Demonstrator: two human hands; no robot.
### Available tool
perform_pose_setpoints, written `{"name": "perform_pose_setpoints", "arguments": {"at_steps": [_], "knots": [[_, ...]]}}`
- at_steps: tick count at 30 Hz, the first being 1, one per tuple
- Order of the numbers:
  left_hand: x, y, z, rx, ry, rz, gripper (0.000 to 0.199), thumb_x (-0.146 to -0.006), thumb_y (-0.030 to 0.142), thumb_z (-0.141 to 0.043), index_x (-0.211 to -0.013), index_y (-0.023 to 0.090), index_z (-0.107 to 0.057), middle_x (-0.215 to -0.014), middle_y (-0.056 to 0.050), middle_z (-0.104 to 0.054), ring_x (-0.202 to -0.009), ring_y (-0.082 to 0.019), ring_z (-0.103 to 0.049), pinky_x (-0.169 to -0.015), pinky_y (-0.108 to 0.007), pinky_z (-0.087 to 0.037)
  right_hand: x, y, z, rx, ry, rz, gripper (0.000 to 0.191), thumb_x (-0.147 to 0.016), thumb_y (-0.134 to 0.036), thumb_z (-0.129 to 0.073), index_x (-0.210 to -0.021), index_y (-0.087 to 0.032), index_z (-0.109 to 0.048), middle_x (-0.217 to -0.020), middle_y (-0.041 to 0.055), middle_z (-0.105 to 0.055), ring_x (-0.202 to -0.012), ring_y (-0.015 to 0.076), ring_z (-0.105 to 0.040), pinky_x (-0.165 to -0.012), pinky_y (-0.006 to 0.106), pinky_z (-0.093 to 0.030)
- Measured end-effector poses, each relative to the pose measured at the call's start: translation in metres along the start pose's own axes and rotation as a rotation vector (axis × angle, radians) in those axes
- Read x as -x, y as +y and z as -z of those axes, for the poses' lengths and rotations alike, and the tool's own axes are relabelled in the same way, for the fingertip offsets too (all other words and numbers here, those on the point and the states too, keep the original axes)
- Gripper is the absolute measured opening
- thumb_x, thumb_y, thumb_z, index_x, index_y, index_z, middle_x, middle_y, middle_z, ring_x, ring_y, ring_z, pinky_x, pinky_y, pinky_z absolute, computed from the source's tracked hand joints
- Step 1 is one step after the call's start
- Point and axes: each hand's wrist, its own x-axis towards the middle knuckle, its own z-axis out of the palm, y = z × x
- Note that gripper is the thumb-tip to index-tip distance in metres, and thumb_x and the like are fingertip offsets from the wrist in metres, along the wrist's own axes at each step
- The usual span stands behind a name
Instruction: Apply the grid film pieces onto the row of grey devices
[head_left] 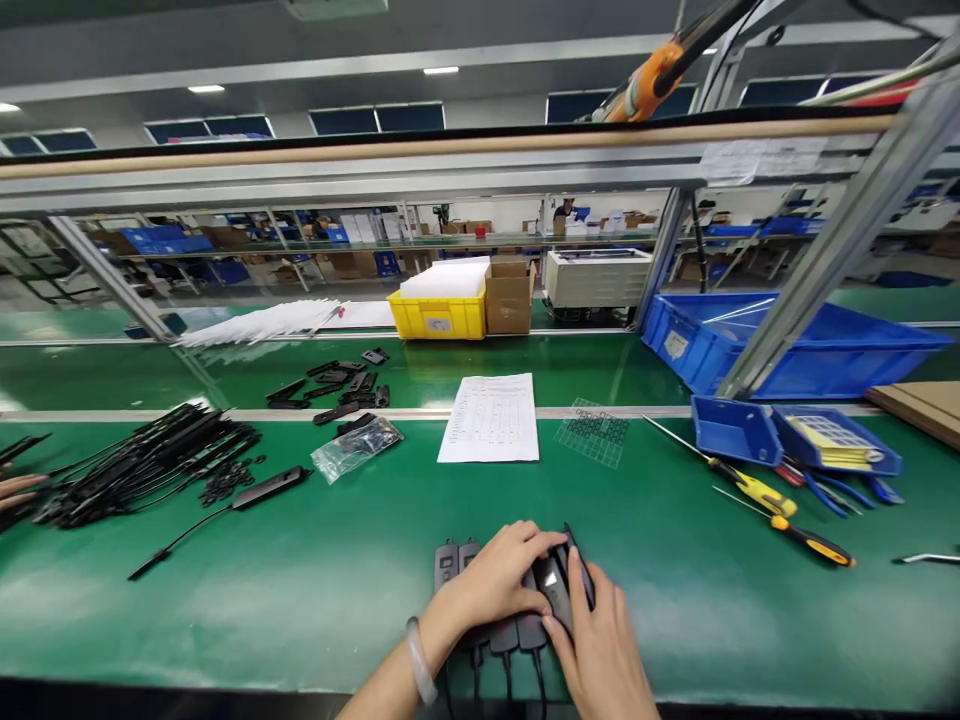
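My left hand (504, 568) and my right hand (600, 640) meet at the front of the bench. Both are closed round a slim black device casing (556, 590) with a small light window, tilted between them. A dark strip-like part (577, 560) stands along its right side, under my right fingers; whether it is separate I cannot tell. Below my left wrist lies a row of similar black devices (446, 563), side by side, with cables (508, 680) running toward the bench's front edge. My left hand and forearm hide part of this row.
At left are a pile of cabled black devices (161, 460), one loose device (270, 488) and another person's hand (19, 490). A printed sheet (491, 420) and clear bag (358, 448) lie ahead. Screwdrivers (814, 542) and blue bins (735, 430) are at right.
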Motion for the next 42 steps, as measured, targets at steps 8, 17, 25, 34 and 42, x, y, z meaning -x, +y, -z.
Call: {"name": "perform_pose_setpoints", "arguments": {"at_steps": [8,17,25,34,42], "knots": [[0.015,-0.01,0.012,-0.006,-0.056,0.174,0.081,-0.071,0.023,-0.078,-0.144,0.02,-0.043,-0.127,-0.008,-0.05,-0.118,-0.023,-0.043,-0.105,-0.035,-0.032,-0.004,-0.013,-0.016,0.137,-0.009,-0.026,0.077,-0.079,-0.027,-0.062,-0.145,-0.006,-0.03,-0.122,0.0221,-0.047,-0.1,0.03,-0.048,-0.075,0.041,-0.056],[0.037,-0.027,0.014,-0.048,0.039,0.089,0.087,-0.064,0.042,-0.084,-0.139,0.019,-0.047,-0.125,-0.01,-0.051,-0.115,-0.026,-0.047,-0.101,-0.038,-0.037,0.0,-0.008,-0.035,0.235,0.119,0.153,0.08,-0.081,-0.021,-0.049,-0.152,-0.005,-0.015,-0.116,0.0252,-0.053,-0.084,0.0298,-0.053,-0.054,0.035,-0.052],[0.053,-0.039,0.009,0.037,0.253,0.052,0.074,-0.059,0.048,-0.085,-0.12,0.02,-0.055,-0.119,-0.007,-0.051,-0.107,-0.022,-0.049,-0.091,-0.033,-0.041,-0.003,-0.022,-0.032,0.148,0.109,0.195,0.082,-0.09,-0.043,-0.042,-0.152,0.002,-0.012,-0.129,0.0278,-0.047,-0.093,0.0337,-0.051,-0.058,0.039,-0.053],[0.068,-0.048,0.014,0.168,0.205,0.058,0.063,-0.056,0.034,-0.088,-0.108,0.017,-0.056,-0.109,-0.003,-0.051,-0.099,-0.017,-0.048,-0.084,-0.027,-0.04,-0.014,-0.044,-0.018,0.144,0.113,0.192,0.099,-0.084,-0.062,-0.048,-0.148,0.007,-0.018,-0.132,0.0319,-0.042,-0.1,0.0358,-0.048,-0.067,0.044,-0.054],[0.095,-0.065,0.049,0.037,0.009,0.116,0.059,-0.06,0.039,-0.085,-0.111,0.02,-0.064,-0.117,-0.005,-0.055,-0.109,-0.021,-0.049,-0.094,-0.032,-0.037,-0.013,-0.047,-0.018,0.161,0.065,0.164,0.099,-0.079,-0.05,-0.058,-0.152,0.002,-0.014,-0.14,0.0297,-0.037,-0.105,0.0364,-0.05,-0.073,0.044,-0.055]]}}
